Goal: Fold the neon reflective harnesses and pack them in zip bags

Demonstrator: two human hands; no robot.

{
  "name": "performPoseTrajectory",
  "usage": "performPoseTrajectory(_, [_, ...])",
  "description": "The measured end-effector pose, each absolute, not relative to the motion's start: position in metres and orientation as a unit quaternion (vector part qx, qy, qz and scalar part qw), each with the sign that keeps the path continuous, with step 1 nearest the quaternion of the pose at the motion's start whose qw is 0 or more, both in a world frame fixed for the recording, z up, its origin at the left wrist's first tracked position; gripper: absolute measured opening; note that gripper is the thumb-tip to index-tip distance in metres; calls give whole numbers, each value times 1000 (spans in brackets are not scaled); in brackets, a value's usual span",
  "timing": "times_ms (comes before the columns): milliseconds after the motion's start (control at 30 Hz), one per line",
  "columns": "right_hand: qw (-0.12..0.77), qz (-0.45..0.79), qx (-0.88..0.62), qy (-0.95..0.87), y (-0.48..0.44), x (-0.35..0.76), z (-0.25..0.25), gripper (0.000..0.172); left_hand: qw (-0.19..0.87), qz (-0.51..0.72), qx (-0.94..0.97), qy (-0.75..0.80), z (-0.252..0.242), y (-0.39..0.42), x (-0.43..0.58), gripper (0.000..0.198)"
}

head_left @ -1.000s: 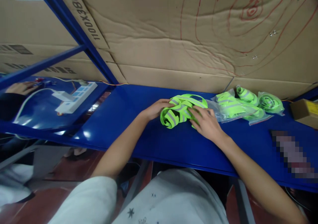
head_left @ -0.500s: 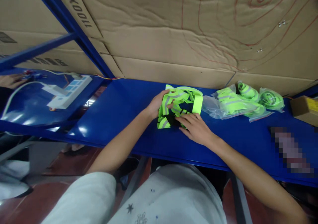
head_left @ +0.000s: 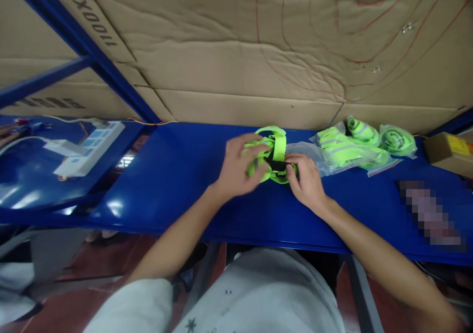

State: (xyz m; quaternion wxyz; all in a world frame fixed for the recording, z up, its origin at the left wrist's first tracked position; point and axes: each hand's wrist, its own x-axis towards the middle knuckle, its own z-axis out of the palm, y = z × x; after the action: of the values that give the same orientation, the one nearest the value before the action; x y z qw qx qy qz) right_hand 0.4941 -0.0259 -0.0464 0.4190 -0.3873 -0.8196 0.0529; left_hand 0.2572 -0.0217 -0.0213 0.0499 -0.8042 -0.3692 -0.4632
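A neon-green reflective strap bundle [head_left: 275, 148] with a black piece in it lies on the blue metal table [head_left: 177, 175]. My left hand [head_left: 236, 168] is curled over the bundle's left side, somewhat blurred by motion. My right hand [head_left: 308, 185] pinches the bundle's right side near the black piece. Both hands grip the same bundle just above the tabletop.
Clear bags holding more green straps [head_left: 354, 143] lie to the right. A small cardboard box [head_left: 445, 153] sits at the far right. A white power strip [head_left: 86, 146] rests on the left table. A cardboard wall [head_left: 258, 52] backs the table.
The spread strap has been gathered into a tighter bundle. My left hand moved over its top and my right hand closed in on its right side.
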Motion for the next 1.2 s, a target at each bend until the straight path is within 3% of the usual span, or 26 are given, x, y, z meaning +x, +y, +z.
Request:
performPoseTrajectory(133, [390,193,-442,-784,-24,492,-46,26,-15,-284,-893,-349,-25,-30,275,37])
performPoseTrajectory(267, [369,233,-462,-772,-20,491,-48,34,-115,-265,-881,-375,-30,-22,268,41])
performPoseTrajectory(367, [366,226,-469,-772,-18,493,-49,36,-135,-261,-883,-367,-27,-23,263,43])
performPoseTrajectory(500, [366,222,-481,-765,-17,495,-47,36,-129,-272,-878,-372,-25,-25,263,49])
performPoseTrajectory(767, [347,195,-457,-796,-23,491,-47,30,-30,-222,-897,-381,-29,-18,262,29])
performPoseTrajectory(1200, [297,151,-473,-816,-21,492,-45,32,2,-217,-889,-403,-29,-17,261,36])
